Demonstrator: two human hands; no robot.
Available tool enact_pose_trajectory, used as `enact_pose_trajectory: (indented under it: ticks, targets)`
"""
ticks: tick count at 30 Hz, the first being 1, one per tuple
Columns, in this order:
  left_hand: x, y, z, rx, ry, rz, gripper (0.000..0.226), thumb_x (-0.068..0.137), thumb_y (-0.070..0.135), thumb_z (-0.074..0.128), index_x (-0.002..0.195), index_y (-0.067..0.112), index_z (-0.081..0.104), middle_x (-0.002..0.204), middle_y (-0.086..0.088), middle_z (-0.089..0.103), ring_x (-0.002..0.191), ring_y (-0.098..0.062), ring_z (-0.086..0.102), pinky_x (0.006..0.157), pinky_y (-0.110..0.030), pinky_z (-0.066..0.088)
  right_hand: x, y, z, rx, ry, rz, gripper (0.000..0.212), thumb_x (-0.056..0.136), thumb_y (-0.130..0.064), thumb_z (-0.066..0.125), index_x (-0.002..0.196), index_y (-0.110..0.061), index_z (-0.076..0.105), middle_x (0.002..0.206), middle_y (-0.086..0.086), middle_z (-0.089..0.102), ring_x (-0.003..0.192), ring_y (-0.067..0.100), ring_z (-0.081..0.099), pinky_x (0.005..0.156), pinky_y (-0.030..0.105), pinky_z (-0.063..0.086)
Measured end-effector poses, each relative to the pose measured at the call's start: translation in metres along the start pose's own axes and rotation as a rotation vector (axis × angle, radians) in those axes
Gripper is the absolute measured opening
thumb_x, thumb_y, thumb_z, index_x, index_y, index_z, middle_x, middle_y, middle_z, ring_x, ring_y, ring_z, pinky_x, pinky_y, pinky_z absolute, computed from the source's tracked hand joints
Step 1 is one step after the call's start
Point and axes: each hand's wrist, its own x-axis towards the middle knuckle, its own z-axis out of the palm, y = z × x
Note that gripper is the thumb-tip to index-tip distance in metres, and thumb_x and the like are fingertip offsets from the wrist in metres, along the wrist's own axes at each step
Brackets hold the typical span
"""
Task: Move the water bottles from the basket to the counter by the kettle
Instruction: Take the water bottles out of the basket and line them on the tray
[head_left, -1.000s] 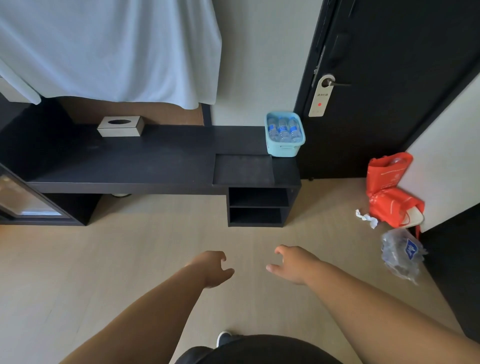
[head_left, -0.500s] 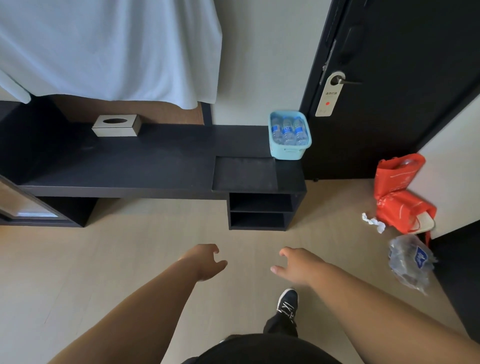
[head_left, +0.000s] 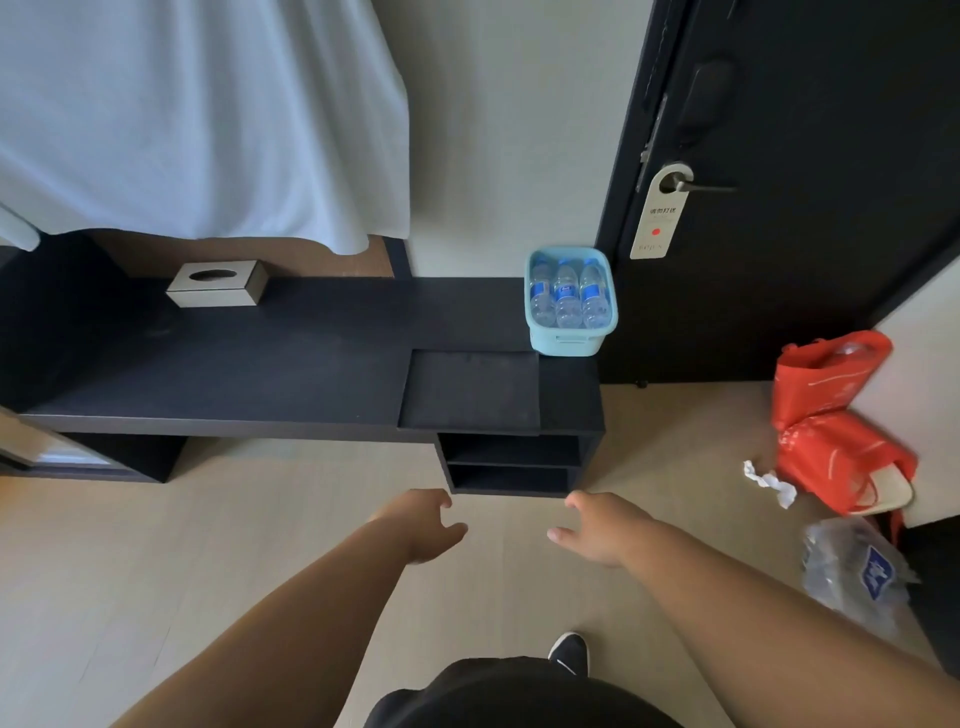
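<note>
Bottles (head_left: 567, 294), clear ribbed plastic, in rounded blue basket (head_left: 569, 344); left hand (head_left: 423, 526), right hand (head_left: 597, 527) fingers relaxed, empty.

Light blue basket (head_left: 569, 343) stood at the right end of the dark surface (head_left: 285, 364), centre-right of frame, just beside the black door (head_left: 805, 130). Three water bottles (head_left: 567, 293) sat side by side in it, blue labels showing. Tissue box (head_left: 218, 285) sat at the surface's back edge, left of centre, well apart from the basket. Left hand (head_left: 423, 527) and right hand (head_left: 597, 530) hung over the floor at lower centre, fingers relaxed, holding nothing. Red bag (head_left: 831, 415) lay on the floor at the right edge.
</note>
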Motion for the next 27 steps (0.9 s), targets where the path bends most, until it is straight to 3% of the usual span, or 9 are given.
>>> enact_pose_trajectory:
  ticks: [10,17,27]
  targets:
    - [0.05,0.063,-0.008,-0.039,-0.02,-0.052,0.067,0.085,0.07,0.054,0.14,0.031,0.055,0.137,0.004,0.063,0.117,-0.024,0.063,0.099,-0.039,0.054,0.051,0.078,-0.052,0.031,0.001,0.029,0.079,0.095,-0.073,0.055,0.156,-0.023,0.046,0.148,0.001,0.061,0.127,0.025,0.062,0.097,0.037,0.053]
    - [0.08,0.071,-0.025,-0.01,-0.025,-0.065,0.066,0.086,0.068,0.056,0.139,0.028,0.056,0.136,0.003,0.064,0.12,-0.024,0.062,0.101,-0.039,0.052,0.078,0.09,-0.071,0.047,-0.038,0.034,0.076,0.097,-0.072,0.053,0.155,-0.024,0.045,0.145,0.001,0.061,0.119,0.024,0.063,0.083,0.034,0.05]
    - [0.153,0.073,-0.062,-0.034,-0.054,-0.015,0.063,0.086,0.065,0.058,0.135,0.026,0.059,0.125,0.003,0.068,0.109,-0.022,0.065,0.092,-0.033,0.053,0.13,0.08,-0.114,0.012,-0.05,0.073,0.08,0.095,-0.073,0.055,0.158,-0.025,0.043,0.148,-0.001,0.059,0.128,0.023,0.061,0.097,0.036,0.051]
